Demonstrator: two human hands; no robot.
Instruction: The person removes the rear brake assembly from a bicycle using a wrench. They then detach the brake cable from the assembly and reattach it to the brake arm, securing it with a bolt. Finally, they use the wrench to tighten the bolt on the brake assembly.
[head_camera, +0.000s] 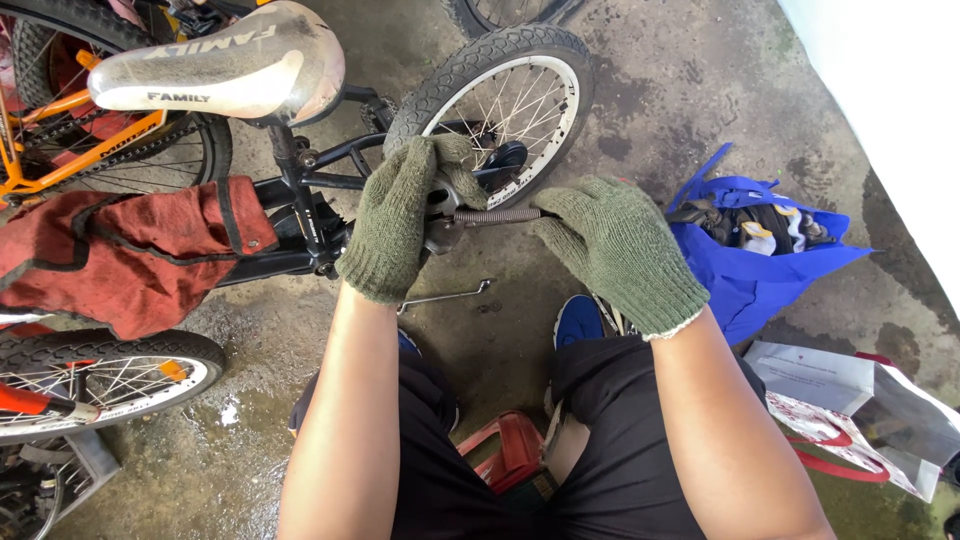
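Beside the small rear wheel (497, 108), both gloved hands are working at the coiled spring (497, 215): left hand (395, 215) fingers clamping the fitting, right hand (618, 245) loosely curled at its end, likely letting the tensioned spring slip and snap back.

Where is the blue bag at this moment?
In the head view the blue bag lies open on the concrete floor at the person's right, just beyond the gloved right hand and above a white paper bag.
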